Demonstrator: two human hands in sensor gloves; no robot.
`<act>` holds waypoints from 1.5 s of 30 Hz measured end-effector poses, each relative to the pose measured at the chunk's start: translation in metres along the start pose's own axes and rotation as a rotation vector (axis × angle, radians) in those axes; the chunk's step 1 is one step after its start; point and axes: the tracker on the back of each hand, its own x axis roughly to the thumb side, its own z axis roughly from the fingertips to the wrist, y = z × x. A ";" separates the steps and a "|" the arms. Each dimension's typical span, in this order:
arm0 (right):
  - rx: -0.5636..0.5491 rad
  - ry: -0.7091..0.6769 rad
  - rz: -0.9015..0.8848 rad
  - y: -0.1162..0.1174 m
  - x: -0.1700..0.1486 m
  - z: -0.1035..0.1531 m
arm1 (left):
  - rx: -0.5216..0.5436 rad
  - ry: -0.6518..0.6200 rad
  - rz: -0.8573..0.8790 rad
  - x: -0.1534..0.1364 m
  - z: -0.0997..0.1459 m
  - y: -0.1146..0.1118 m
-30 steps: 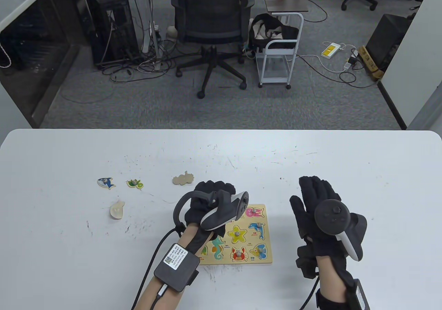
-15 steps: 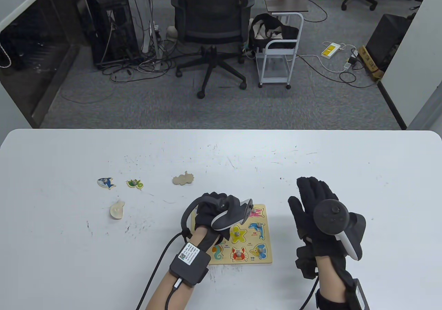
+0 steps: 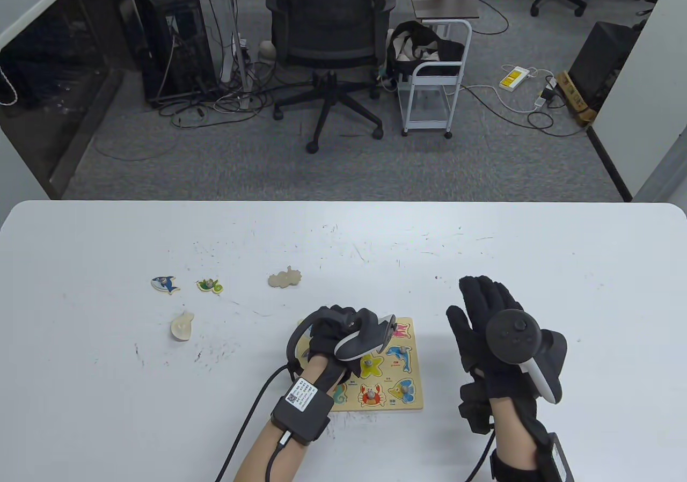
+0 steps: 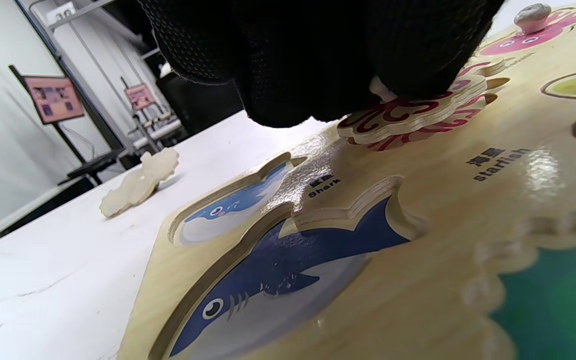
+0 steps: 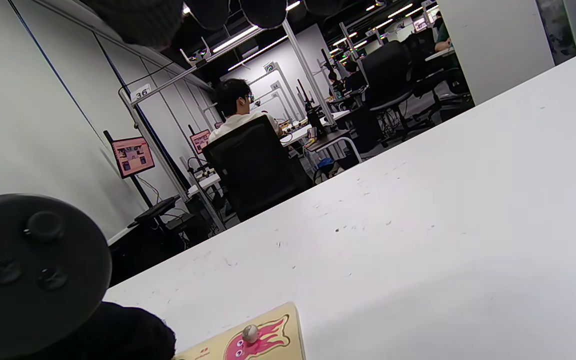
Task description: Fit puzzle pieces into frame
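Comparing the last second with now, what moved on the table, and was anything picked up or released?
The left hand drew back toward the person and to the right, from the puzzle frame's far left corner to over its upper middle; it now holds a red-patterned piece just above the board. Nothing was released. The right hand stayed flat and open beside the frame, barely shifting. The four loose pieces, such as the shark piece, stayed put.

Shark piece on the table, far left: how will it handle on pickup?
The shark piece looks like thin flat plywood: likely rigid and light. Lying flat, it shouldn't roll or tip. Its glossy face may be slick; whether it has a knob is too small to tell.
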 end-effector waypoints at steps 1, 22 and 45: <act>0.002 -0.001 0.001 0.000 0.000 0.000 | -0.002 0.000 0.000 0.000 0.001 0.000; 0.018 -0.007 0.000 0.002 0.001 -0.001 | -0.025 -0.002 -0.001 0.000 -0.001 0.002; -0.041 -0.014 -0.014 -0.016 0.004 0.010 | -0.167 0.340 0.186 -0.137 -0.049 0.021</act>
